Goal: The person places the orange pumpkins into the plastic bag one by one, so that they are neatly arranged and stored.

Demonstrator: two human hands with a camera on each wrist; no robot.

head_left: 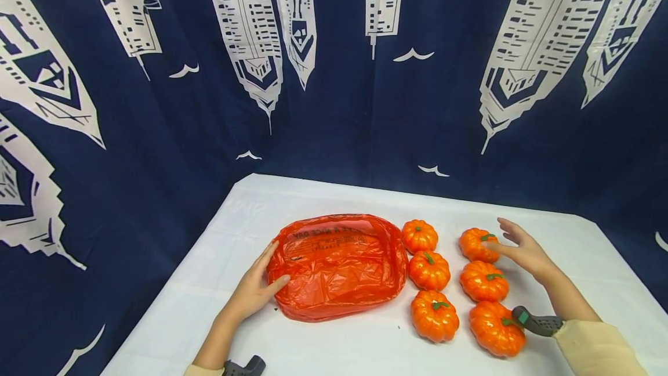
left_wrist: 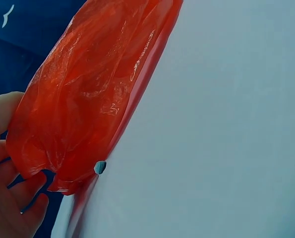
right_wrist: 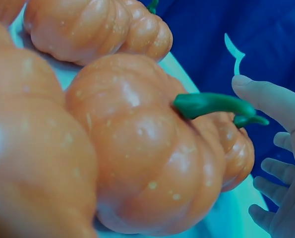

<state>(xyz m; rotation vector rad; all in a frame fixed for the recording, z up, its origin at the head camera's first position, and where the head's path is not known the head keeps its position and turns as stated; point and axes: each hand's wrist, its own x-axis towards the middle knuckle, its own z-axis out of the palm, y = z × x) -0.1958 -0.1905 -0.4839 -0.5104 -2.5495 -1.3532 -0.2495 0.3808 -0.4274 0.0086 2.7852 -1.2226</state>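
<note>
While the left hand (head_left: 254, 288) touches the bag (head_left: 334, 274), the right hand (head_left: 527, 254) seemingly hovers.

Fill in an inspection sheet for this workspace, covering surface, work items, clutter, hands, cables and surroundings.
Surface: white-covered table, lightly creased.
Work items: red plastic bag, mouth spread open; to its right, six orange pumpkins with green stems, in two columns of three.
Clutter: nothing seen beyond a couple of tiny dark specks.
Hands: left hand at the bag's left edge, fingers extended; right hand by the farthest pumpkin of the right column, holding nothing; whether it touches is unclear. Dark devices on both wrists.
Cables: nothing seen.
Surroundings: dark blue cloth printed with white buildings and birds.
</note>
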